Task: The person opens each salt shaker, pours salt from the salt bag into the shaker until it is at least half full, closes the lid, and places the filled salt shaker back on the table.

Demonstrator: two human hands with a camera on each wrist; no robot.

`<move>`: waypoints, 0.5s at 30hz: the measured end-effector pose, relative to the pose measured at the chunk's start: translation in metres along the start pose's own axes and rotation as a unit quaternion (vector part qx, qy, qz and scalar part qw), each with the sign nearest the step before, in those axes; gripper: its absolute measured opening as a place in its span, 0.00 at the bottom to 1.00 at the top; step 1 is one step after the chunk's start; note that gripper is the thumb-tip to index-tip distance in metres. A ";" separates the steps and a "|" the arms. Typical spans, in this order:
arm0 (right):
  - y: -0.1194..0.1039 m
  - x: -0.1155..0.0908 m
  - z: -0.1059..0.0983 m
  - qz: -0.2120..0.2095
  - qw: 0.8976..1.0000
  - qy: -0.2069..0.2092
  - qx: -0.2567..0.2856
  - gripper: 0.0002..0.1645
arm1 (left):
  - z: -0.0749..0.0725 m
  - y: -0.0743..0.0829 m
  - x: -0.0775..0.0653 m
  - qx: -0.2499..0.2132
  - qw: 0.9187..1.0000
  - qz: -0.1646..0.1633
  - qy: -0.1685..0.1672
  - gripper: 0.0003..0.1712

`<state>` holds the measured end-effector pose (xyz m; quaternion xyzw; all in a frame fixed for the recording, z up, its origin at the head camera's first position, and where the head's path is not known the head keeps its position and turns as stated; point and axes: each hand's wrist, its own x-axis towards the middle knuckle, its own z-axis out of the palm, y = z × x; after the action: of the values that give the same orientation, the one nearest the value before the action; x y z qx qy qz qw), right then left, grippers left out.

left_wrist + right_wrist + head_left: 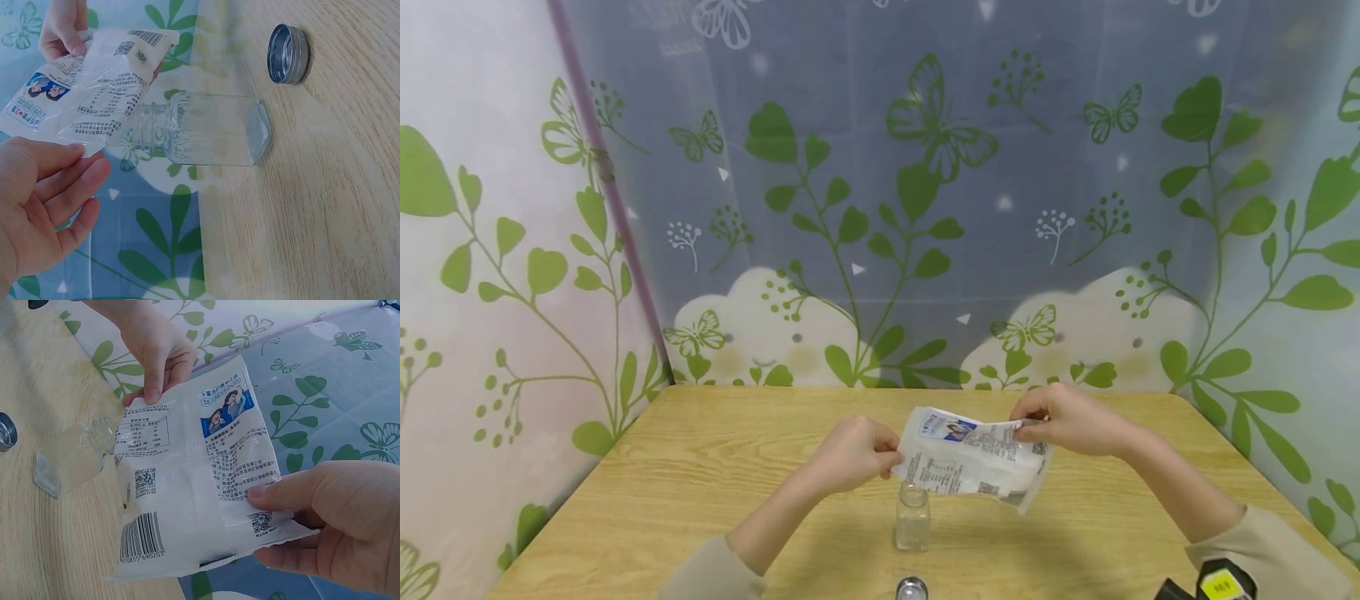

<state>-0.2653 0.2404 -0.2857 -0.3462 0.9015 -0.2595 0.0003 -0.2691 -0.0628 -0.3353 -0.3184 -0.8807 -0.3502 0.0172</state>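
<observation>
A white plastic packet (973,454) with printed text, a blue picture, a barcode and a QR code is stretched between both hands. My left hand (856,454) pinches one corner between thumb and fingers. At the opposite end my right hand (1075,421) grips the packet, thumb on the printed face and fingers behind it. A clear glass jar (215,130) stands upright and uncapped on the table, and the packet's near-left edge overlaps its mouth in the head view. What the packet contains is hidden.
The jar's silver metal lid (912,588) lies on the wooden table (737,442) in front of the jar. A black object with a yellow label (1222,583) shows at the lower right. Patterned curtains (880,208) with leaves and butterflies surround the table's back and sides.
</observation>
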 end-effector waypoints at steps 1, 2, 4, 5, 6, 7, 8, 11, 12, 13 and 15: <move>0.000 0.000 0.000 -0.001 1.000 0.000 -0.001 0.03 | 0.000 0.000 0.000 0.000 1.000 0.000 0.000 0.04; -0.001 0.000 0.000 -0.001 1.000 0.000 -0.001 0.03 | 0.000 0.000 0.000 0.001 1.000 0.001 0.000 0.04; -0.001 0.001 -0.001 0.000 1.000 -0.001 -0.003 0.03 | 0.000 -0.001 0.000 0.003 1.000 0.001 0.000 0.04; -0.002 0.001 -0.001 0.001 1.000 -0.001 -0.003 0.03 | 0.000 -0.001 0.000 0.004 1.000 0.002 0.000 0.04; -0.002 0.001 -0.001 0.003 1.000 -0.002 -0.003 0.03 | 0.000 -0.001 0.000 0.004 1.000 0.001 0.000 0.04; -0.003 0.001 -0.001 0.004 1.000 -0.003 -0.004 0.03 | 0.000 -0.001 0.000 0.006 1.000 0.001 0.000 0.04; -0.004 0.001 -0.002 0.005 1.000 -0.004 -0.003 0.03 | 0.000 0.000 0.000 0.007 1.000 0.000 0.001 0.04; -0.006 0.002 -0.003 0.002 1.000 -0.006 -0.001 0.03 | 0.000 0.000 0.000 0.006 1.000 -0.003 -0.001 0.05; -0.006 0.002 -0.003 0.001 1.000 -0.007 -0.001 0.03 | 0.000 0.000 0.000 0.006 1.000 -0.004 -0.002 0.05; -0.007 0.003 -0.003 -0.001 1.000 -0.007 -0.002 0.03 | 0.000 0.000 0.000 0.005 1.000 -0.005 -0.002 0.05; -0.007 0.003 -0.004 -0.002 1.000 -0.008 -0.004 0.03 | -0.001 0.000 -0.001 0.002 1.000 -0.007 -0.003 0.05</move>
<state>-0.2638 0.2353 -0.2786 -0.3503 0.9018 -0.2531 0.0058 -0.2685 -0.0635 -0.3351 -0.3131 -0.8837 -0.3476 0.0129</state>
